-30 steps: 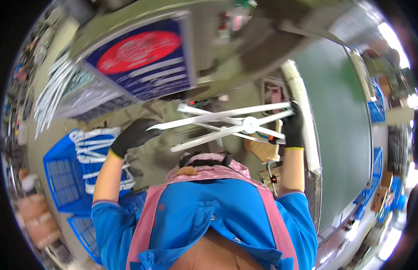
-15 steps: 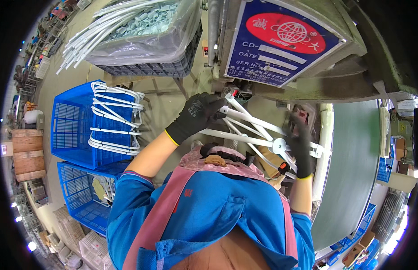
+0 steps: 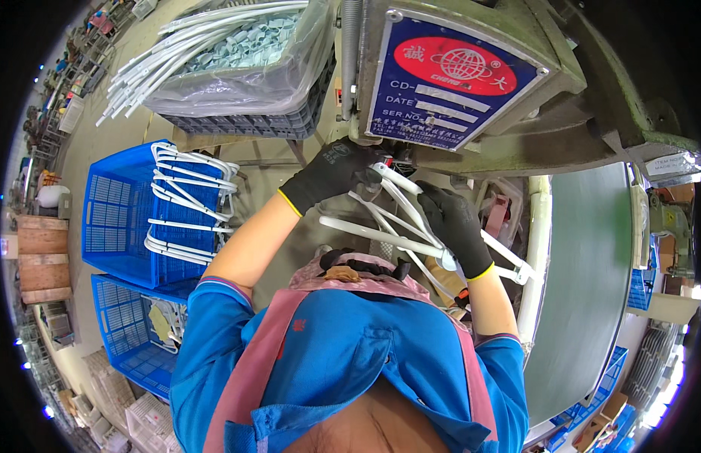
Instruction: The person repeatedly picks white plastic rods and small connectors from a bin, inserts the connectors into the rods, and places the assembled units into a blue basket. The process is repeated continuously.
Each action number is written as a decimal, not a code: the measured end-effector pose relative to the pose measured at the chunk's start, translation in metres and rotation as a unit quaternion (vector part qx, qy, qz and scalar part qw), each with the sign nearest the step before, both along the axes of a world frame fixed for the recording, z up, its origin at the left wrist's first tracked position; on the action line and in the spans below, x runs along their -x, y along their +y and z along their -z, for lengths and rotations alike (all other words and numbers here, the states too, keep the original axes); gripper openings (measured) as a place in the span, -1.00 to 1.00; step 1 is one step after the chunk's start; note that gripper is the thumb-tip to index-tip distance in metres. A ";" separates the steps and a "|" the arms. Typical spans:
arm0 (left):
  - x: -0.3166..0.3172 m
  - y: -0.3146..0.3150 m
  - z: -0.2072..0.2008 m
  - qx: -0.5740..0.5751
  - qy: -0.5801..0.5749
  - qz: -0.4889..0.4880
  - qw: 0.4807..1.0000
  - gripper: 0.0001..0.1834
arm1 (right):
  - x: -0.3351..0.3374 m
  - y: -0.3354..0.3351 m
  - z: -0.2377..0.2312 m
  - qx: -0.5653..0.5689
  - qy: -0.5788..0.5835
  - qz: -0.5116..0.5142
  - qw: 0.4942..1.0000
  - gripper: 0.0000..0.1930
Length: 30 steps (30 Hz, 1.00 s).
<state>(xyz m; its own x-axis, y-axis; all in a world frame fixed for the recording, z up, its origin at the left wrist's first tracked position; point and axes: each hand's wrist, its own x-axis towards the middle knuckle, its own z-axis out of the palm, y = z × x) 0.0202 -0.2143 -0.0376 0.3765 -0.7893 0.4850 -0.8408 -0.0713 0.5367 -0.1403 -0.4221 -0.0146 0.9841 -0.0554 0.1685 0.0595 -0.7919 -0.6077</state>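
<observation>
The machine (image 3: 565, 83) stands directly ahead, overhanging my work area, so whatever I hold must come in from below and in front. To my right runs a long green surface (image 3: 584, 294) with a pale, rounded edge (image 3: 538, 257) facing me, presumably to spare what rests against it. To my left, two blue crates (image 3: 112, 215) stand one behind the other; bent white tubes (image 3: 186, 187) hang over the wall of the farther one, probably so they can be lifted off without digging. Beyond is a grey crate (image 3: 244, 124), its clear liner (image 3: 222, 102) likely there to stop small contents slipping through the mesh.

The white frame (image 3: 388, 235) of crossed tubes is between my hands, tilted, one end just under the machine, the rest before my apron. My right hand (image 3: 452, 223) is closed around its tubes near the crossing – a sensible place, I judge, since it balances the spread legs. My left hand (image 3: 339, 170) is bent, fingertips at the raised end, seemingly steadying it; whether they pinch the tube I cannot tell.

Smallest noted: loose grey pieces (image 3: 248, 47) heaped in the liner – apparently too small to stack.
</observation>
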 end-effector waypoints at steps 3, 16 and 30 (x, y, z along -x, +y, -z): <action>-0.010 -0.001 0.013 -0.069 0.054 0.008 0.996 -0.67 | -0.001 0.002 -0.006 -0.026 0.029 0.004 0.999 -0.72; -0.013 0.025 0.018 -0.030 0.114 -0.007 0.993 -0.34 | 0.078 0.000 -0.022 0.256 0.050 0.035 0.965 0.01; -0.028 0.023 0.028 0.032 0.078 0.049 0.995 -0.50 | 0.113 0.004 0.026 0.255 0.040 0.220 0.941 -0.34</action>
<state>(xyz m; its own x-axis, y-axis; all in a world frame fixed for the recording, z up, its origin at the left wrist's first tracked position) 0.0482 -0.1914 -0.0660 0.3739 -0.7959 0.4762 -0.7476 0.0453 0.6626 -0.2534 -0.4179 -0.0408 0.8950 -0.3933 0.2103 -0.3727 -0.9186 -0.1317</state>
